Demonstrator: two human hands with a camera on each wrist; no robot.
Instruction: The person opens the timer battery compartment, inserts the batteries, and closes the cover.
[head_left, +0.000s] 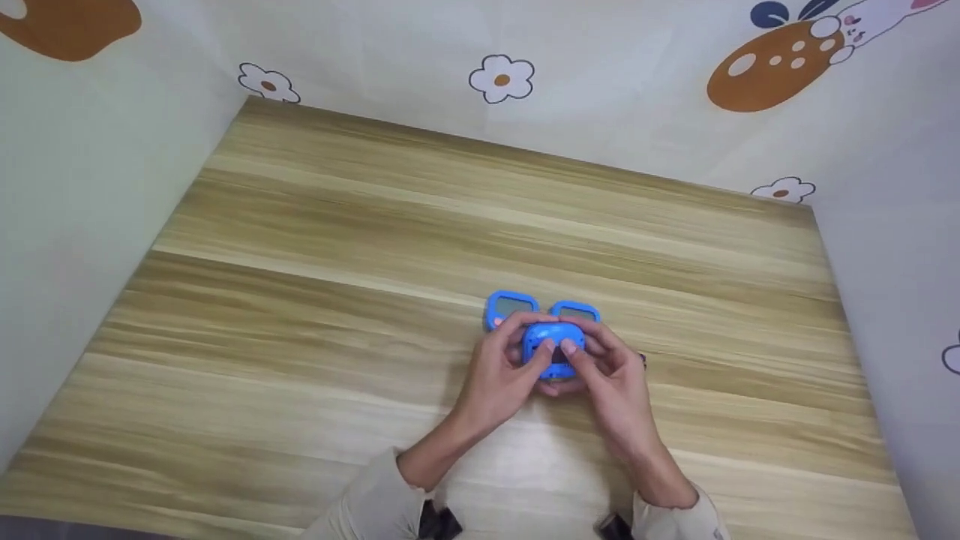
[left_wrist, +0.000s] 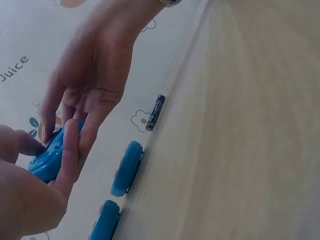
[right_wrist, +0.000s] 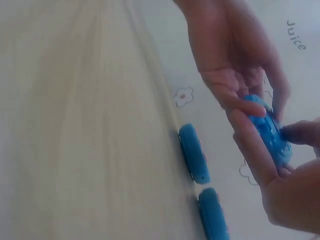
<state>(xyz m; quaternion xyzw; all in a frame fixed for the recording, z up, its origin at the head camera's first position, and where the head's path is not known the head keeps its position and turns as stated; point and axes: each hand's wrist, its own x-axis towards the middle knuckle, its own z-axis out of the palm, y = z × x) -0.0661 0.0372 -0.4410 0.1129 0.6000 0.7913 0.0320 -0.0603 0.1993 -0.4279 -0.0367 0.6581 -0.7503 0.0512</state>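
Both hands hold a blue digital timer [head_left: 555, 332] above the table, its back facing up with a dark battery recess showing. The left hand [head_left: 499, 367] grips its left side and the right hand [head_left: 619, 375] its right side. Both thumbs press on the recess, side by side; what lies under them is hidden. Just beyond the hands, two more blue timers, a left one [head_left: 513, 304] and a right one [head_left: 576, 310], lie with grey displays up, partly covered by the fingers. In the left wrist view, the held timer [left_wrist: 50, 157] is tilted between the fingers.
A small dark cylindrical object [left_wrist: 156, 112] lies on the table near the timers; its kind is unclear. The wood-grain table [head_left: 300, 300] is bordered at the back and sides by pale walls [head_left: 615, 90] printed with flowers and fruit.
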